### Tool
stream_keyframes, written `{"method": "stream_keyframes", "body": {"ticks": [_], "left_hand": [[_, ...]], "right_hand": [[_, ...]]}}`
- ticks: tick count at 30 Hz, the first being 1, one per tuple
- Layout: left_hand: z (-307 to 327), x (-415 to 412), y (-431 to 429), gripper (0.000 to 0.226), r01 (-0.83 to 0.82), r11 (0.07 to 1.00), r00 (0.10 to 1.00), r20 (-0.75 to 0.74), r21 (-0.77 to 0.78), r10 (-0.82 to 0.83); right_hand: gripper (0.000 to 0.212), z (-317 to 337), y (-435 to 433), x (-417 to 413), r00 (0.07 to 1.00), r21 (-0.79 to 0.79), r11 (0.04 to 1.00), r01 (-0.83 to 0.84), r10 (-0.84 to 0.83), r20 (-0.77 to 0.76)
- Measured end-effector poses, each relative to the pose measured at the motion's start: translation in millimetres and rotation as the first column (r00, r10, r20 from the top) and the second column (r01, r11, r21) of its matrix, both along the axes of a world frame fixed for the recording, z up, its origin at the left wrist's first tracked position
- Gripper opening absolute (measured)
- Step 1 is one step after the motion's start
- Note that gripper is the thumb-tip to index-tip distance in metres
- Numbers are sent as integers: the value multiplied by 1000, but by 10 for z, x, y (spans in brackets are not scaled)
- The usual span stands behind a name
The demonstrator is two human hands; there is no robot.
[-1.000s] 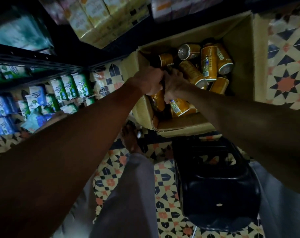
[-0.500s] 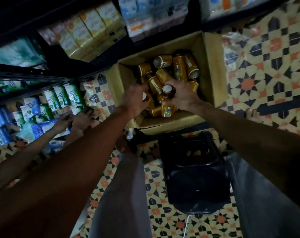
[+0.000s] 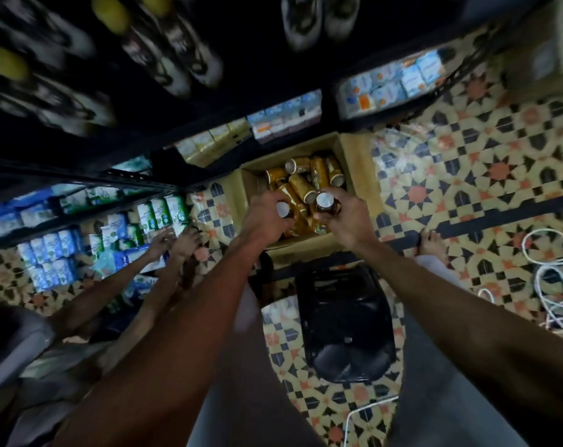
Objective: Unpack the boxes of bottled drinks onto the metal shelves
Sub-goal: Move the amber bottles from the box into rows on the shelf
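two bottles are up, one per hand. left hand (image 3: 263,219) has its fingers curled round the neck of the first bottle (image 3: 284,209), silver cap facing the camera. right hand (image 3: 349,221) wraps the second bottle (image 3: 326,201) the same way, cap up. both are brown and sit just above the open cardboard box (image 3: 359,156), over its near edge, with the hands almost touching.

the loose bottles (image 3: 301,186) lie jumbled on their sides inside the box, orange labels, caps pointing different ways. the box stands on the tile floor (image 3: 467,162), far side tucked against the metal shelves (image 3: 138,183).

the shelves hold green-and-white cartons (image 3: 161,212) at lower left and blue-white packs (image 3: 386,88) above the box. the top of the view is blurred, cannot tell what's stocked there.

another person's hands (image 3: 177,241) reach in from the left towards the cartons near floor level. a black stool (image 3: 341,317) sits between the wearer's legs, just this side of the box. a bare foot (image 3: 430,241) is on the tiles right of the box. a white cord (image 3: 557,269) lies loose on the floor at far right.
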State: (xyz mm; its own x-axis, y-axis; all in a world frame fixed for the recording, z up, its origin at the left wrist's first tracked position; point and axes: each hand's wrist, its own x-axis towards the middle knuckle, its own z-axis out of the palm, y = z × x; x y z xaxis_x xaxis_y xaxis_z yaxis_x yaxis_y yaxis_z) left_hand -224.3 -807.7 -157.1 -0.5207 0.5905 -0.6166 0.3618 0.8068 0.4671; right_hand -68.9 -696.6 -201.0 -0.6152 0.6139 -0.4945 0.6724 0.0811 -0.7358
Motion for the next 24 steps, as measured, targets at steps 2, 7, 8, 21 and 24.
{"method": "stream_keyframes", "body": {"ticks": [2, 7, 8, 21, 24], "left_hand": [[393, 42, 28, 37, -6, 1000, 1000, 5, 22, 6], [1410, 132, 57, 54, 15, 998, 999, -44, 68, -12], [1618, 133, 54, 51, 7, 996, 999, -44, 89, -3], [3599, 29, 193, 31, 267, 936, 961, -139, 228, -241], [3892, -83, 250, 36, 348, 908, 932, -188, 233, -309]], "right_hand": [[61, 411, 12, 29, 1000, 10, 1000, 16, -16, -19], [51, 1568, 29, 62, 999, 64, 998, -8, 10, -37], [50, 1823, 28, 65, 999, 87, 996, -14, 18, -46], [47, 3798, 261, 73, 951, 451, 852, -265, 309, -26], [49, 4100, 361, 15, 943, 509, 818, -266, 329, -37]]}}
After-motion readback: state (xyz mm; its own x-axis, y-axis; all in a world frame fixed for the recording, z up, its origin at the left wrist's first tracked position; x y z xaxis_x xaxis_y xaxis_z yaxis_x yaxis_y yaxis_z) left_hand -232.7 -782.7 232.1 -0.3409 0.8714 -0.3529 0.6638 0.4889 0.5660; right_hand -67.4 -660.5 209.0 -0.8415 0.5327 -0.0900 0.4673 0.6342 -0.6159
